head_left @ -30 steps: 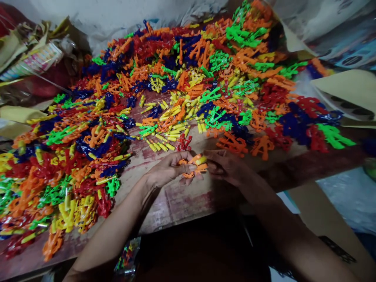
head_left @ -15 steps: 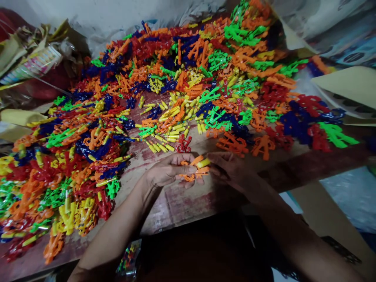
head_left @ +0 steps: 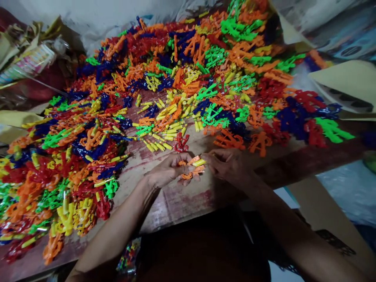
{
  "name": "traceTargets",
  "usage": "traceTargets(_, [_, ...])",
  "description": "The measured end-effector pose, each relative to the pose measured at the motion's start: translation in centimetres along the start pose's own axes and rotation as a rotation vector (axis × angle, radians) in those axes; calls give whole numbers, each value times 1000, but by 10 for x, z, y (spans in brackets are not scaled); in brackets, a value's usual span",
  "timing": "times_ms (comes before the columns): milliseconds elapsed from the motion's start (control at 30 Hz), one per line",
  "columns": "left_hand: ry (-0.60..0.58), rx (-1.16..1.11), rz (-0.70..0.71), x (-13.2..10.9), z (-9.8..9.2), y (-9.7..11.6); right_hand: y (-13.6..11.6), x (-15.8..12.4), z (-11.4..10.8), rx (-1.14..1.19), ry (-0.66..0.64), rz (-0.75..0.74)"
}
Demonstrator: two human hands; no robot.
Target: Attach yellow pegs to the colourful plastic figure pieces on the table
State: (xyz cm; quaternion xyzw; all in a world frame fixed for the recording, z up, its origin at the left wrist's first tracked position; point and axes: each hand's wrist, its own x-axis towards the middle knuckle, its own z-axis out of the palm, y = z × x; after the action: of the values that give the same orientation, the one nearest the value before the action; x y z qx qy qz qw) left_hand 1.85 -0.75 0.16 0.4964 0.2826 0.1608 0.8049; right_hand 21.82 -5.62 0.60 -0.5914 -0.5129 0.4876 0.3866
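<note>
My left hand (head_left: 167, 170) is closed around an orange plastic toy piece (head_left: 187, 175) with splayed legs, its thumb pressed on top. A short yellow tube (head_left: 199, 162) lies between the orange legs and points to the right. At the tube's right end the fingers of my right hand (head_left: 225, 162) are pinched together; their tips are partly in shadow. A red plastic piece (head_left: 180, 142) lies on the table just beyond my left hand, near a row of yellow tubes (head_left: 155, 145).
A wide heap of orange, red, blue, green and yellow plastic pieces (head_left: 138, 51) covers the back and left of the wooden table (head_left: 173, 203). Wrapped bundles (head_left: 29, 70) stand at far left. A cream paper sheet (head_left: 346, 84) sticks out at right. Clear plastic bags (head_left: 346, 192) lie below the right edge.
The whole view has shifted slightly. My right fingers now sit at the end of the yellow tube, and the tube appears a little lower between the orange legs. The left hand keeps its hold.
</note>
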Motion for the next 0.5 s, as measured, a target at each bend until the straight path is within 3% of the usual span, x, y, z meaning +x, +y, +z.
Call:
traceTargets(100, [104, 88, -17, -1, 7, 1, -3, 1, 6, -53, 43, -39])
traceTargets(167, [182, 162, -42, -10, 5, 9, -2, 5, 9, -75, -11, -74])
traceTargets(267, [404, 433, -25, -46, -19, 38, 5, 15, 6, -134, -91, -148])
traceTargets(333, [653, 740, 22, -84, -47, 65, 10, 24, 0, -270, -6, -218])
traceTargets(400, [1033, 1139, -4, -121, -75, 89, 12, 37, -7, -486, 125, -291])
traceTargets(500, [1498, 1629, 44, -145, -98, 106, 11, 56, -9, -788, 196, -416])
